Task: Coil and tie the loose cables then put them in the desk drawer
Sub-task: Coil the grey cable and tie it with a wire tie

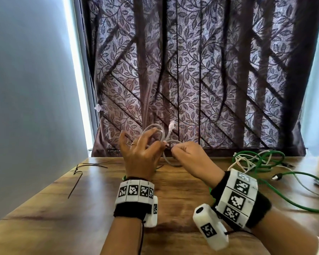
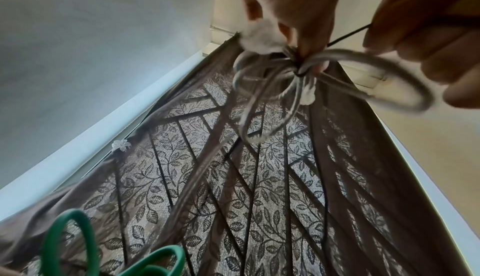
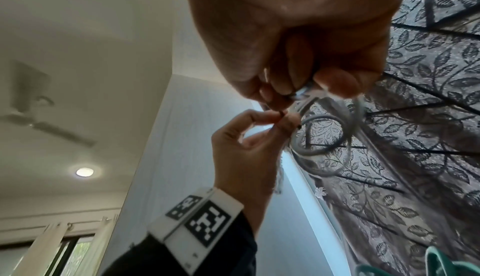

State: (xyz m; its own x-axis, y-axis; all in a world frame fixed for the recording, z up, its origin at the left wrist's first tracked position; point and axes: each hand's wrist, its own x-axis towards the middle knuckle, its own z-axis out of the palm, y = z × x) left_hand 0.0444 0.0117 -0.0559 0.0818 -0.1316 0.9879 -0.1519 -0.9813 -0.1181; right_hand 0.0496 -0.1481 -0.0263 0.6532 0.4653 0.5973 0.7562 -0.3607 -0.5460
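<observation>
A grey cable (image 1: 155,130) is wound into a small coil and held up above the desk's far edge, its clear plug (image 1: 171,125) sticking upward. A black zip tie (image 2: 298,72) cinches the coil (image 2: 262,99) at its middle. My left hand (image 1: 160,144) pinches the bundle at the tie between thumb and forefinger, with the other fingers spread. My right hand (image 1: 175,150) is curled into a fist just to the right and grips the tie's tail (image 2: 348,36), which runs taut toward it. In the right wrist view both hands (image 3: 298,89) meet at the coil (image 3: 322,136).
A tangle of green and white cables (image 1: 256,161) lies on the wooden desk (image 1: 63,208) at the right, with one green strand (image 1: 302,205) trailing forward. Spare black zip ties (image 1: 88,165) lie at the left. A leaf-patterned curtain (image 1: 210,80) hangs behind.
</observation>
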